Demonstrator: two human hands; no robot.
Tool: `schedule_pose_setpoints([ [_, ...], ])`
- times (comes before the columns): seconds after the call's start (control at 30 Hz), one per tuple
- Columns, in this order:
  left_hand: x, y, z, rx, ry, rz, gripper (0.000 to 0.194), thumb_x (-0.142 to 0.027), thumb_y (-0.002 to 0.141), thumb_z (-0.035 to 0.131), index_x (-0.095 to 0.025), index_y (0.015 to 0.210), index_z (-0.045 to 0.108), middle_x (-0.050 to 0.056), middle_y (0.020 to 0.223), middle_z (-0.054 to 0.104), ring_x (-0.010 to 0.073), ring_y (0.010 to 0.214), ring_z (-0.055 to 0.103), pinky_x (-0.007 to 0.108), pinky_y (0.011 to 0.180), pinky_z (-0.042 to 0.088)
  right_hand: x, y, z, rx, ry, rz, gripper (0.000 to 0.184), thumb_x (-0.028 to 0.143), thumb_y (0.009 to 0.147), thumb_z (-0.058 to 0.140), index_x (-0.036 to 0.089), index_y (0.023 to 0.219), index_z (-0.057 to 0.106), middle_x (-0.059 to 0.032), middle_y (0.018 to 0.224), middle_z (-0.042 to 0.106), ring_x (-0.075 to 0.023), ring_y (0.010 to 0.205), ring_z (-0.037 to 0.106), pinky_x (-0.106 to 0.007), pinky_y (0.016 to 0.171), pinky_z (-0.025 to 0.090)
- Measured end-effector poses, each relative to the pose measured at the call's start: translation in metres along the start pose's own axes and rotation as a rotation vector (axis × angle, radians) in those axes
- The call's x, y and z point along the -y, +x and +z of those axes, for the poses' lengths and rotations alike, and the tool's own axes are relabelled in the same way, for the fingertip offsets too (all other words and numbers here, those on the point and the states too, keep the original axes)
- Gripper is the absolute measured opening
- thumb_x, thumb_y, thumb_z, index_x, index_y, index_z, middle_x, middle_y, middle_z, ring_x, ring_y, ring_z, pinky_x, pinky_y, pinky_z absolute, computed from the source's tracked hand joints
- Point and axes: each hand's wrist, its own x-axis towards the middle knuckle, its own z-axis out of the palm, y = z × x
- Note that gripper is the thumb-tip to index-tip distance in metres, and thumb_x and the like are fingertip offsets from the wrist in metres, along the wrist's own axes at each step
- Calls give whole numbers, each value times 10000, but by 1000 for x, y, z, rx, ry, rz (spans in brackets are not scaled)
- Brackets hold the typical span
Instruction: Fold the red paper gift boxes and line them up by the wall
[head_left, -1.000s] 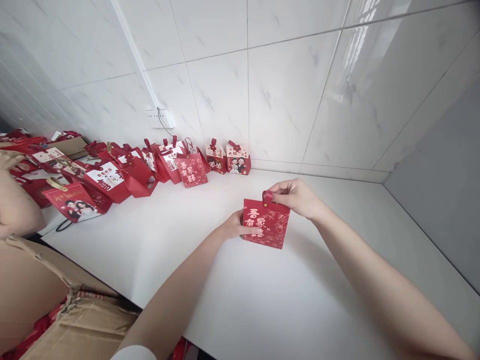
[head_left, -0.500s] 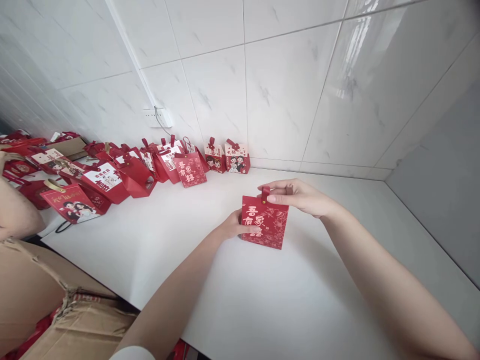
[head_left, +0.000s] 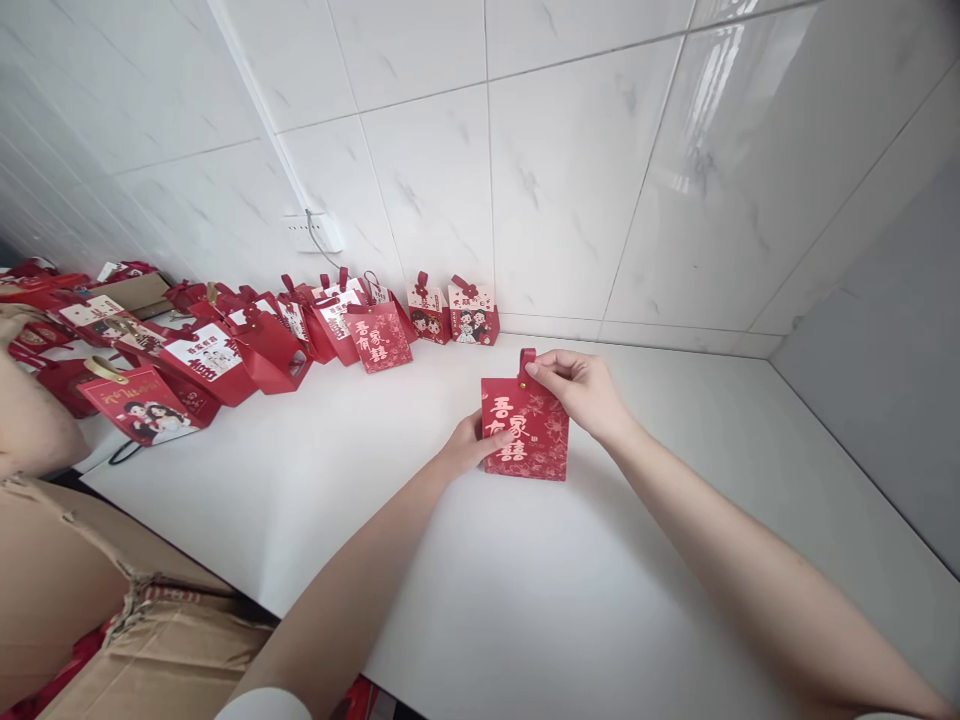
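Note:
A red gift box (head_left: pixel 541 440) with pale lettering and a flower pattern stands on the white table, its printed face toward me. My left hand (head_left: pixel 466 446) grips its left side, thumb across the front and the other fingers hidden behind. At its top, a dark red ribbon loop (head_left: pixel 527 361) is fixed with a small gold stud. My right hand (head_left: pixel 581 385) pinches that loop between thumb and index finger.
Several red gift boxes (head_left: pixel 274 350) crowd the table's left side. Two small boxes (head_left: pixel 474 318) stand against the tiled wall. Another person's arm (head_left: pixel 34 410) is at far left, above an open cardboard carton (head_left: pixel 172 655). A wall socket (head_left: pixel 311 233) has a cable.
The box has shifted slightly up and left and now sits more level. My right hand's fingers have drawn in from beyond the ribbon loop to a pinch at its side.

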Motion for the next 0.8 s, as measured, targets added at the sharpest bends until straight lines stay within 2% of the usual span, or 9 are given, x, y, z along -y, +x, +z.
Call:
schedule_pose_setpoints([
  [0.07, 3, 3, -1, -116, -7, 59, 545, -554, 768, 665, -153, 1130, 586, 116, 1128, 680, 273, 1020, 651, 396, 891, 506, -14, 1, 9, -24, 135, -16, 347, 516, 793, 669, 217, 965, 634, -74, 939, 716, -208, 807, 667, -320, 691, 535],
  [0.13, 4, 5, -4, -268, 15, 107, 497, -590, 810, 589, -183, 1094, 553, 76, 1050, 685, 224, 933, 657, 347, 829, 508, -33, 1, 20, -62, 255, -39, 455, 502, 794, 676, 274, 1149, 508, -74, 1165, 657, -204, 962, 655, -331, 795, 538],
  [0.2, 4, 7, -10, -421, 48, 123, 454, -592, 814, 582, -222, 1058, 482, 20, 926, 666, 168, 802, 639, 294, 736, 495, -54, 0, 29, -139, 332, -46, 469, 503, 795, 674, 301, 1136, 422, -68, 1288, 576, -186, 1012, 637, -333, 838, 527],
  [0.27, 5, 9, -16, -551, 101, 128, 434, -592, 806, 592, -243, 994, 416, -25, 815, 608, 125, 690, 586, 251, 658, 459, -74, -2, 35, -162, 345, -29, 398, 516, 789, 674, 273, 973, 418, -50, 1183, 609, -177, 1003, 621, -317, 849, 505],
  [0.37, 5, 10, -25, -667, 235, 167, 420, -601, 807, 582, -239, 895, 388, -42, 781, 546, 100, 647, 520, 225, 629, 414, -96, -2, 34, 15, 199, 52, 376, 585, 821, 596, 242, 830, 442, -4, 911, 624, -168, 841, 599, -304, 779, 485],
  [0.47, 6, 10, -30, -595, 339, 178, 411, -629, 838, 511, -219, 842, 474, -20, 812, 589, 129, 725, 547, 243, 685, 426, -103, 1, 28, 146, 67, 71, 444, 654, 832, 522, 219, 751, 484, 16, 781, 595, -167, 774, 560, -311, 768, 468],
  [0.6, 3, 9, -35, -367, 265, 152, 513, -647, 875, 424, -194, 986, 636, 37, 1002, 682, 205, 970, 606, 294, 864, 461, -101, 2, 21, 136, 52, 66, 484, 696, 824, 488, 217, 804, 558, 3, 795, 629, -190, 834, 576, -331, 804, 476],
  [0.7, -2, 7, -41, -205, 150, 121, 540, -624, 867, 477, -197, 1163, 627, 66, 1182, 663, 225, 1114, 592, 325, 983, 440, -98, 0, 17, 216, 79, 58, 461, 672, 793, 565, 220, 878, 592, -8, 848, 657, -209, 888, 597, -356, 843, 486],
  [0.8, -7, 5, -48, -124, 80, 68, 554, -609, 845, 537, -214, 1226, 612, 76, 1275, 628, 235, 1179, 577, 359, 1052, 408, -98, 0, 13, 288, 105, 54, 445, 635, 772, 625, 219, 928, 609, -16, 921, 673, -218, 928, 604, -382, 888, 485],
])
